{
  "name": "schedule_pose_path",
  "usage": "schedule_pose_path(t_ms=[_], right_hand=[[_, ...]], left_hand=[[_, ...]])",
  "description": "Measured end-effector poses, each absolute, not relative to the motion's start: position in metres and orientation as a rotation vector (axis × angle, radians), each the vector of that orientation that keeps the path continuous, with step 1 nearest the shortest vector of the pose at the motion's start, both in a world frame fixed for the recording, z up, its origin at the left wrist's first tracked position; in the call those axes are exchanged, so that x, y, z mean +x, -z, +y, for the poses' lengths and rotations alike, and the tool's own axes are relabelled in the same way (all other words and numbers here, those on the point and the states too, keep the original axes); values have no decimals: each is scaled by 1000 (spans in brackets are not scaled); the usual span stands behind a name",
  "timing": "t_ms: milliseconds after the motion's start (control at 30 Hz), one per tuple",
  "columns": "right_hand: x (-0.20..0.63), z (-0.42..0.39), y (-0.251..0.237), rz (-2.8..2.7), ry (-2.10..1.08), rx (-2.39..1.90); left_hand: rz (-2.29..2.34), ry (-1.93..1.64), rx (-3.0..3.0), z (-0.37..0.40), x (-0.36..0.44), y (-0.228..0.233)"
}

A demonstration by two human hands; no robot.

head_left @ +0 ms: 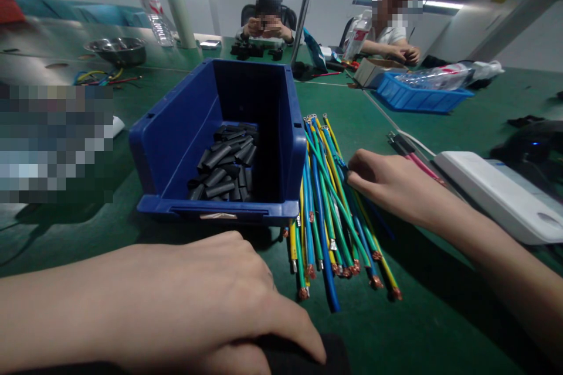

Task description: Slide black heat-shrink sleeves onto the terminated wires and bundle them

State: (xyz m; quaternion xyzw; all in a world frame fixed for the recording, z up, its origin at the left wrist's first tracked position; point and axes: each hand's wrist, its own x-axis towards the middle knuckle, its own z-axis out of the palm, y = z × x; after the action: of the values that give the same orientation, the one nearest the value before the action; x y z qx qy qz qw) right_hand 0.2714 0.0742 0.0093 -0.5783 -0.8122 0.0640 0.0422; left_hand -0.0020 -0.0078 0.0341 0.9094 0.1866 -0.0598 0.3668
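Note:
A bundle of blue, green and yellow wires (328,205) with bare copper ends lies on the green table (422,316), just right of a blue bin (176,135) holding several short black tubes (226,164). My right hand (391,184) reaches in from the right, and its fingertips pinch at a wire on the bundle's right side. My left hand (211,299) rests close to the camera at the bottom, fingers curled over a dark object that is mostly hidden beneath it.
A white box (497,193) and a pink-handled tool (413,158) lie to the right. Behind are a blue tray (417,96), a metal bowl (118,50), a plastic bottle (153,12) and loose wires (99,77). Two people sit across the table.

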Motion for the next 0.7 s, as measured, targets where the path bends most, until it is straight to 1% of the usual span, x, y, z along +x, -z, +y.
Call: schedule_pose_path(t_ms=[700], right_hand=[[273,75,-10,-2511,-219,-1752]], left_hand=[[411,152,2462,-7,-3,-29]])
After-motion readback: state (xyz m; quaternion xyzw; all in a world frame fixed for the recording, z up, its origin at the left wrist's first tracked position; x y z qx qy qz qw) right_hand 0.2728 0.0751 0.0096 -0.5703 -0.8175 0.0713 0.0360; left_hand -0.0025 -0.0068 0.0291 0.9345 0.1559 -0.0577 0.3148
